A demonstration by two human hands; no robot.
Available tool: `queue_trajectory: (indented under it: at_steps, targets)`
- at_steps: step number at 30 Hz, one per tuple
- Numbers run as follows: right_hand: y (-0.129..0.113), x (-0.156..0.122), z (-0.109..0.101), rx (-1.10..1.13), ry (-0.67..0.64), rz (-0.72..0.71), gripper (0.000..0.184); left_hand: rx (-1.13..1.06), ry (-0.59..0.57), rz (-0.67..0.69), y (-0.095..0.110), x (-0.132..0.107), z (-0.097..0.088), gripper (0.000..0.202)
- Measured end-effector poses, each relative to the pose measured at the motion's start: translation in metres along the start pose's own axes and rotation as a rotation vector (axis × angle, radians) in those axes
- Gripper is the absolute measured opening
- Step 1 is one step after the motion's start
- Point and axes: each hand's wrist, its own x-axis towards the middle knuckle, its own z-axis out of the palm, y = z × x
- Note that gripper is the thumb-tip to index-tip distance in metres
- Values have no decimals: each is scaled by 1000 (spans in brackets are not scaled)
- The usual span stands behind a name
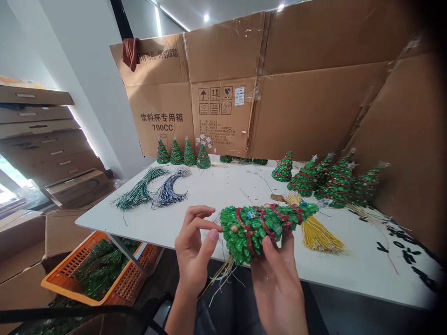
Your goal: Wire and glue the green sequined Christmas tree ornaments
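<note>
Hovering sideways over the near edge of a white table (209, 188), a green sequined Christmas tree (253, 230) is grasped from below by the right hand (279, 291). The left hand (193, 246) is loosely curled, touching the tree's base.

"What is being held?"
"A green sequined tree (260, 230) is gripped on its side by the right hand (277, 293), and its base is touched by the left hand (193, 244)."
"What is laid nearby?"
"A yellow wire bundle (316, 232) is lying just beside it on the worktop (104, 218); a green wire bundle (141, 190) and a blue wire bundle (169, 191) are placed further left."
</note>
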Motion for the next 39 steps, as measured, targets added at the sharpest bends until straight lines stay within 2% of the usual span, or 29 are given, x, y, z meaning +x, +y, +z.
queue_trajectory:
  at_steps: [3,6,9,13,17,23,34,39]
  targets:
    - [2,1,-2,-43,12,-20,57,148,42,142,14,-3,5,7]
    - [5,4,-5,-71,14,-93,59,257,72,275,28,-4,9,13]
    - [7,6,-6,-108,-2,-165,68,342,19,382,36,-3,11,19]
    - [9,8,-8,-135,-25,-195,67,420,-40,477,37,-2,13,31]
    - [12,12,-15,-146,-41,-189,71,458,-45,519,35,0,12,35]
    - [18,19,-28,-225,-47,-216,73,523,-51,542,37,-1,10,28]
    - [25,24,-33,-305,6,-324,79,618,-13,631,39,-1,15,23]
    - [25,23,-30,-301,0,-324,78,577,-7,545,34,-2,14,18]
